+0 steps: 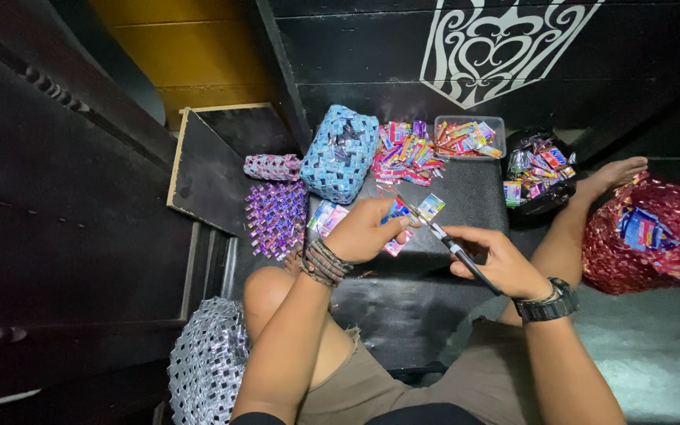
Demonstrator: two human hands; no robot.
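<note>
Left hand (367, 232) pinching wrapper (397, 214) at centre. Right hand (497, 264) at 3 o'clock gripping scissors (446, 240), blades meeting wrapper. Wrapper looking thin, light, floppy, slippery (likely tearing easily); best holding by edge, close to cut.

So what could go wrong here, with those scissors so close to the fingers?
The left hand pinches a small wrapper right at the scissors held by the right hand, so a slip might nick a fingertip. The strip could also be cut crooked. The sorted wrapper pile lies close ahead of the hands, where a stray hand movement might scatter it.
</note>
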